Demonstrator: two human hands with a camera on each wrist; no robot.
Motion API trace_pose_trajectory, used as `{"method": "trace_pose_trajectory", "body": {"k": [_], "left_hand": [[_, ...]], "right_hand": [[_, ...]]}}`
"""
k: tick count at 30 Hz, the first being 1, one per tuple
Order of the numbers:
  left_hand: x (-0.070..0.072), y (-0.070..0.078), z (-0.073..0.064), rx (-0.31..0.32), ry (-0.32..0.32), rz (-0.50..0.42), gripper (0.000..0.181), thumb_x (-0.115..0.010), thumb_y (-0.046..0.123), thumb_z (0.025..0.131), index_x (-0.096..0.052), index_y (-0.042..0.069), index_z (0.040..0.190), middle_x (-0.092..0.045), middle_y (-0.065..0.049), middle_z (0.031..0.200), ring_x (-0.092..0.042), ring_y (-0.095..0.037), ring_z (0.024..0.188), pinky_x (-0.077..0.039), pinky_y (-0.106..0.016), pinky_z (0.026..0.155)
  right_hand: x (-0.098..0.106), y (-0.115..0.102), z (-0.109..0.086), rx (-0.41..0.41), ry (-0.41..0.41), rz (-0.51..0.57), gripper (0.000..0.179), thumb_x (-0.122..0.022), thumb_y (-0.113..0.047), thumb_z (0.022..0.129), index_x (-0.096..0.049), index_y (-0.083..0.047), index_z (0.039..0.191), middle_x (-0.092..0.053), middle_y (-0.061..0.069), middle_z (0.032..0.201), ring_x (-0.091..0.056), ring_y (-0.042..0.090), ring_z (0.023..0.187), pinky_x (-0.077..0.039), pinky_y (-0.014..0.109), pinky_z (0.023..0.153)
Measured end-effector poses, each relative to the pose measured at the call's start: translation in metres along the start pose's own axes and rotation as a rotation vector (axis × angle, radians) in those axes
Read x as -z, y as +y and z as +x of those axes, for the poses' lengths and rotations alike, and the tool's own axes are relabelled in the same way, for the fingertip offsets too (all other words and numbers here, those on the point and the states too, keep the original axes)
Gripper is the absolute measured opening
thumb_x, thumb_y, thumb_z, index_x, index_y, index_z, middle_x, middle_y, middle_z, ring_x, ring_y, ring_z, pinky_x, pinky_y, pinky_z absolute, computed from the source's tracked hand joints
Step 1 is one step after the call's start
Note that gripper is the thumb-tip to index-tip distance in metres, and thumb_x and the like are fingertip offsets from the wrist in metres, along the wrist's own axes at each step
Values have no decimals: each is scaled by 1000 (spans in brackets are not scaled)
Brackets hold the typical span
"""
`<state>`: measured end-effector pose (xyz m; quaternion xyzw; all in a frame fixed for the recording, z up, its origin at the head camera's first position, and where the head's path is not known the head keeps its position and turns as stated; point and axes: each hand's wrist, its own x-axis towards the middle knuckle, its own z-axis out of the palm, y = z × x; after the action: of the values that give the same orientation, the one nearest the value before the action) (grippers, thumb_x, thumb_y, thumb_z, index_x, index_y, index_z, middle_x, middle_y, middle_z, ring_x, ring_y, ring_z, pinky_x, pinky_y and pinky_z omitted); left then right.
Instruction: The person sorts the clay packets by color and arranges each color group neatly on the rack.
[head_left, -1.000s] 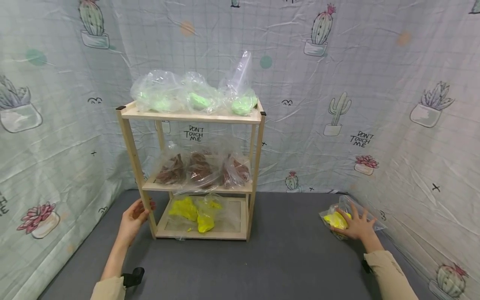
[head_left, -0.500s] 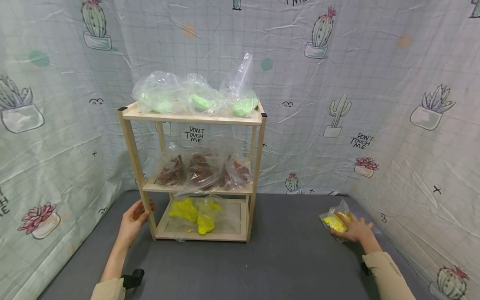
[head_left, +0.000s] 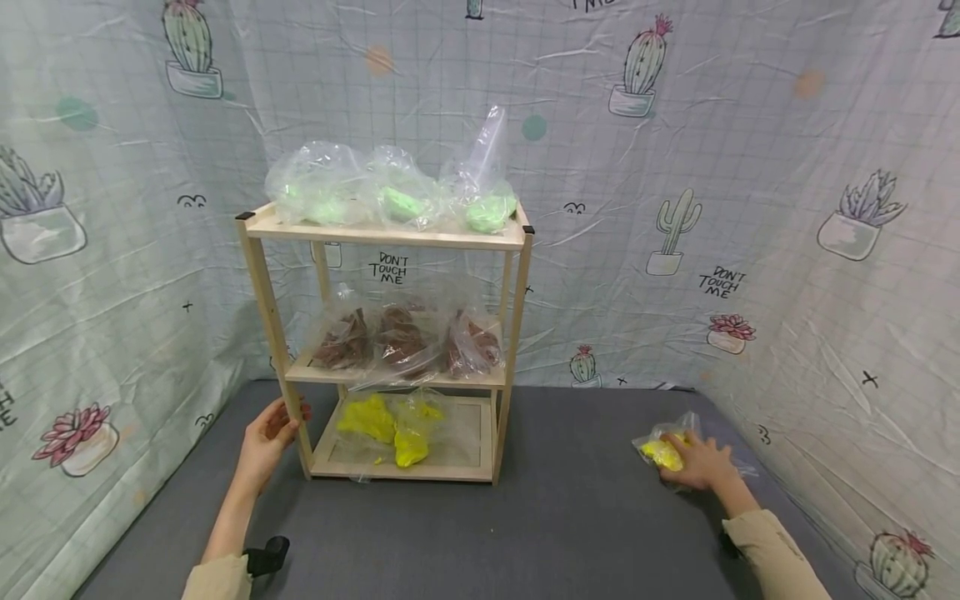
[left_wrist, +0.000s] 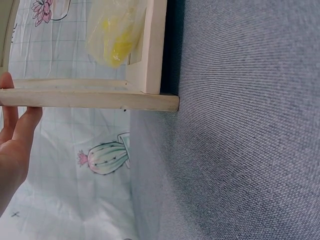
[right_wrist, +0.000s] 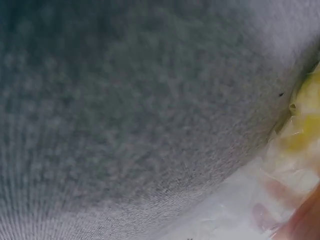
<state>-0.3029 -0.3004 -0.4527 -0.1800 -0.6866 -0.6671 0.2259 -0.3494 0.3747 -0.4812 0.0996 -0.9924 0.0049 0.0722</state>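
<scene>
My left hand [head_left: 264, 442] grips the left front post [head_left: 292, 408] of a small three-tier wooden shelf rack. In the left wrist view, the fingers lie on both sides of that post [left_wrist: 90, 99]. Far to the right, my right hand [head_left: 703, 465] grips a clear plastic bag with a bright yellow lump [head_left: 660, 453] on the grey table. The palm side and part of the bag are hidden under the hand. At the right edge of the right wrist view, the crinkled bag [right_wrist: 250, 210] shows beside the hand [right_wrist: 305, 225].
Bagged pale green lumps [head_left: 401, 202] sit on the top shelf [head_left: 382, 237]. Bagged brown things [head_left: 403, 335] fill the middle shelf, and bagged yellow lumps [head_left: 369, 418] lie on the bottom one. A cactus-print sheet [head_left: 600, 275] encloses the grey table [head_left: 570, 500] behind and at both sides.
My right hand's spread fingers have drawn in around the bag with the yellow lump, and both have shifted slightly left. The left hand and the rack stay put.
</scene>
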Motion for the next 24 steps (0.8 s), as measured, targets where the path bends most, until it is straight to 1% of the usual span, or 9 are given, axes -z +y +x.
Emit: {"method": "trace_pose_trajectory", "body": {"k": [3, 8, 9, 10, 12, 15, 16, 19, 24], "left_hand": [[0, 0, -1, -6, -4, -14, 34, -47, 1, 90, -50, 10, 123, -62, 15, 100, -60, 4, 92, -46, -11, 73], [0, 1, -2, -8, -7, -39, 36, -47, 1, 89, -44, -3, 125, -63, 15, 99, -60, 4, 91, -46, -11, 73], [0, 1, -3, -7, -7, -39, 36, -47, 1, 89, -44, -3, 125, -63, 15, 99, -60, 4, 91, -46, -12, 73], [0, 1, -3, -7, -6, -39, 36, -47, 2, 89, -45, -2, 125, -63, 15, 99, -60, 4, 91, -46, -11, 72], [0, 1, -3, -6, -4, -36, 34, -48, 2, 89, -48, 3, 124, -63, 16, 99, -60, 4, 91, -46, -11, 72], [-1, 0, -2, -8, 8, -18, 33, -48, 1, 89, -51, 9, 121, -63, 17, 98, -60, 5, 90, -46, -11, 71], [-2, 0, -1, -10, 12, -15, 33, -48, 0, 89, -51, 9, 121, -63, 17, 97, -60, 5, 89, -46, -11, 71], [-2, 0, 0, -13, 17, -11, 32, -47, -2, 89, -50, 3, 121, -63, 17, 96, -60, 4, 88, -47, -11, 71], [-1, 0, -1, 2, 18, 6, 32, -48, 1, 90, -50, 6, 121, -63, 17, 97, -60, 5, 89, -46, -11, 72]], "right_hand": [[0, -3, 0, 35, 5, -40, 65, -63, -52, 71, -49, -13, 121, -47, 22, 117, -48, 47, 86, -31, 64, 66], [-4, -8, -4, 96, 70, -91, 60, -65, -49, 68, -54, -15, 117, -50, 17, 114, -49, 41, 85, -32, 59, 64], [-5, -9, -5, 104, 92, -99, 59, -65, -47, 68, -54, -16, 117, -50, 17, 114, -49, 40, 86, -33, 58, 64], [-5, -10, -6, 115, 112, -105, 58, -65, -47, 68, -55, -17, 117, -50, 17, 115, -49, 40, 86, -32, 56, 64], [-5, -13, -8, 136, 154, -118, 57, -66, -46, 67, -55, -18, 116, -51, 17, 115, -49, 39, 86, -32, 55, 64], [-3, -18, -11, 156, 192, -128, 56, -66, -46, 67, -55, -20, 116, -51, 15, 115, -49, 36, 85, -32, 52, 63], [-2, -21, -12, 163, 201, -128, 56, -67, -47, 67, -55, -20, 115, -51, 15, 115, -48, 35, 84, -32, 51, 62], [3, -30, -15, 174, 227, -122, 55, -66, -46, 68, -56, -22, 116, -52, 13, 114, -47, 31, 81, -30, 44, 60], [10, -50, -20, 219, 283, -82, 52, -68, -44, 68, -57, -23, 114, -51, 8, 111, -44, 25, 77, -25, 37, 58]]}}
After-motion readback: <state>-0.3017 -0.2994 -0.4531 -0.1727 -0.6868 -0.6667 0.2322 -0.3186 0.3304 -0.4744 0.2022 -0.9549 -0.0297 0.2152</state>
